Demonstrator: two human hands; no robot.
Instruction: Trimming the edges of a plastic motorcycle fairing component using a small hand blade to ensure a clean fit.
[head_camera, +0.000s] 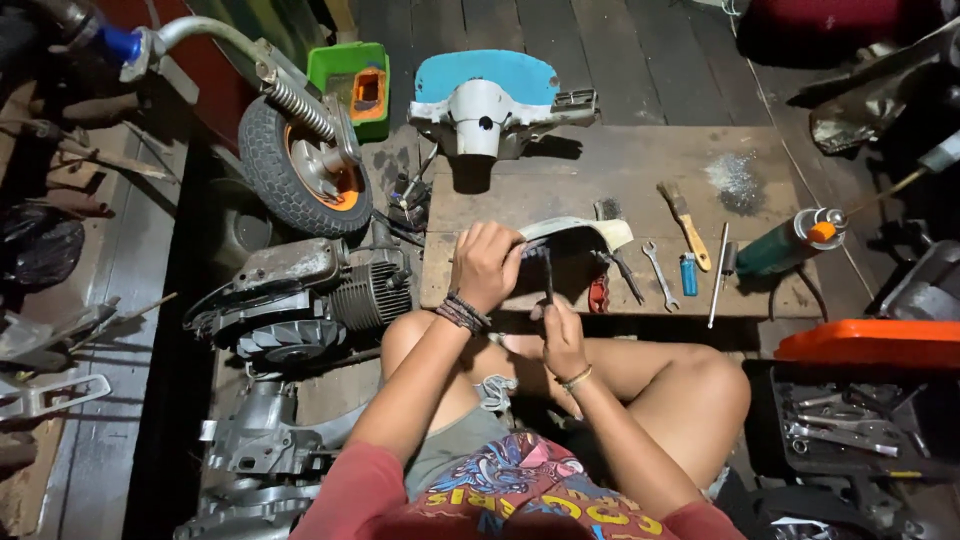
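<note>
board (600, 160): on floor, ahead of the knees
curved panel (585, 230): on board's near edge
wrench (659, 275), brush (685, 225): right of panel
wheel (300, 165), engine (310, 290): left of board
toolbox (860, 420): right of knees

Curved cream-and-dark panel piece (578, 235), held up on edge over low wooden board (600, 170)'s near side. Thin dark tool (548, 272), upright, tip against panel's dark underside.

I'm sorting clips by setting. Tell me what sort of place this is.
Most likely a small scooter repair workshop. A dismantled engine and a wheel lie on the wooden floor, a wrench lies on a low board, and an open toolbox sits beside the seated person.
</note>
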